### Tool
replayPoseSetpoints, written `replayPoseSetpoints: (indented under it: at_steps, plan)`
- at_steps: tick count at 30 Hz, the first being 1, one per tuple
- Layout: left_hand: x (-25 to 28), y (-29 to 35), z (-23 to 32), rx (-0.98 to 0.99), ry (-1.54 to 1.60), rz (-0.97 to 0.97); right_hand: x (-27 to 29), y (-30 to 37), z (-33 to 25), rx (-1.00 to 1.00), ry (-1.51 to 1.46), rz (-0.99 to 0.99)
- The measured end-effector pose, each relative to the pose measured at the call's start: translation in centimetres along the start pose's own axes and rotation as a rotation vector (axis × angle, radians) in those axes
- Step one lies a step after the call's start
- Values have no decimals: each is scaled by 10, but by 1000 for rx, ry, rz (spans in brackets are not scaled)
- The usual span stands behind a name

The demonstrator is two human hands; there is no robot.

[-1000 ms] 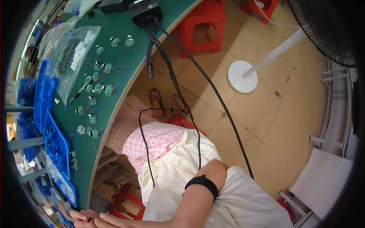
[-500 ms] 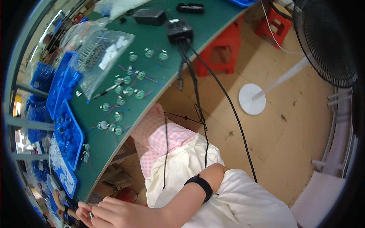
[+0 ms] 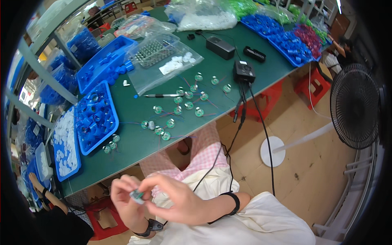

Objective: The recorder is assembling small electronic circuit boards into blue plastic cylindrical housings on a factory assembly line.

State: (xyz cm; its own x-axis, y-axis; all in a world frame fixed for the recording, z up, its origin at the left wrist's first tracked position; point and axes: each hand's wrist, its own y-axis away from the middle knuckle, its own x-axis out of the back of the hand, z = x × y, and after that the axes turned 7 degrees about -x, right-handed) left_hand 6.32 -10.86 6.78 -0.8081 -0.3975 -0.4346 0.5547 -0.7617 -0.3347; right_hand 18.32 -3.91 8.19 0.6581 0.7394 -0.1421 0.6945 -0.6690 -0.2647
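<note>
Over my lap, just off the table's near edge, my left hand pinches a small round green circuit board with a pale underside. Coming from the right, my right hand has its thumb and index finger closed at the same board; its finger contact is slightly blurred. Several similar circuit boards with thin red and blue wires lie scattered on the green table. A small cluster of boards rests beside the blue trays. Near the scattered boards lies a pen.
Blue trays of blue plastic parts and white pieces line the left. A clear bag holds metal parts. Cables hang from a black box. Right of me stands a fan. Another person's hand is at far left.
The view has swung left and up, showing more of the table. My left hand is now visible, and both hands with the circuit board sit nearer the picture's middle.
</note>
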Motion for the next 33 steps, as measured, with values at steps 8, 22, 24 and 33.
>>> replayPoseSetpoints:
  at_steps: [8,22,24,33]
  plan:
    - [36,-17,-8,-10,-40,-99,9,-19,11,-181,75,-148]
    - [33,-110,38,-161,-651,-637,26,-41,39,-528,-750,0]
    - [30,-145,39,-287,-791,-602,37,-46,38,-532,-745,40]
    - [109,-366,-82,-281,-1600,-584,64,-49,27,-352,-814,195]
